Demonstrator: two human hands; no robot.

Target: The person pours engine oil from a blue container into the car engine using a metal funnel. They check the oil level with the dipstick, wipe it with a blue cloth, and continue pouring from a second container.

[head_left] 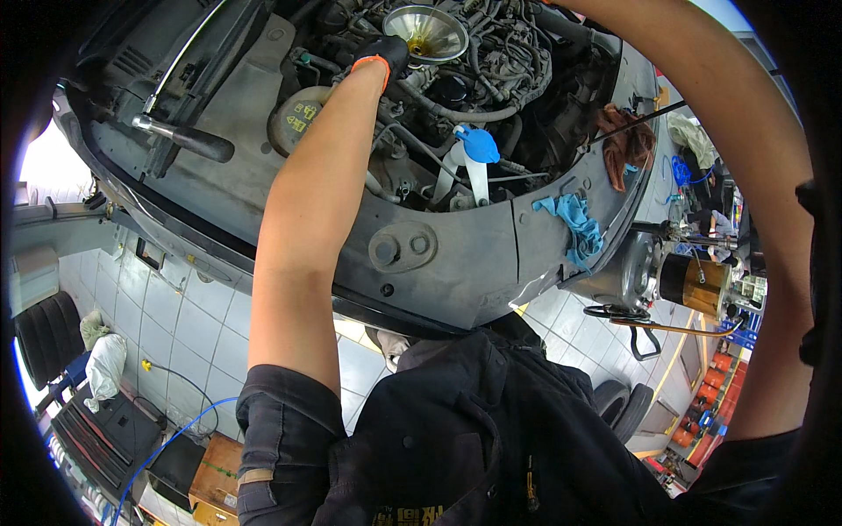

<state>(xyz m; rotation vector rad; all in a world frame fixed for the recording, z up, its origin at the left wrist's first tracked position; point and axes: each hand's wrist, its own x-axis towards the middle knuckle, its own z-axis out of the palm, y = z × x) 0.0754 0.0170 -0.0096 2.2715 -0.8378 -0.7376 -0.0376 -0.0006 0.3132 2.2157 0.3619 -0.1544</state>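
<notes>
My left hand (387, 54), in a black glove with an orange cuff, is closed at the near left rim of a metal funnel (438, 33). Amber liquid shows in the bottom of the funnel, which stands over the engine (517, 66). The ends of my left fingers are lost against the dark engine parts. Raised along the right side, my right arm (745, 79) runs out over the top edge, so that hand is out of sight.
A blue-capped white filler neck (477, 147) stands behind the bumper trim. A ratchet (184, 137) lies at left. A brown rag (625, 140) and a blue glove (574, 226) lie at right. A wheeled tank with an amber cylinder (693, 282) stands beside the car. Tyres (627, 408) lie behind.
</notes>
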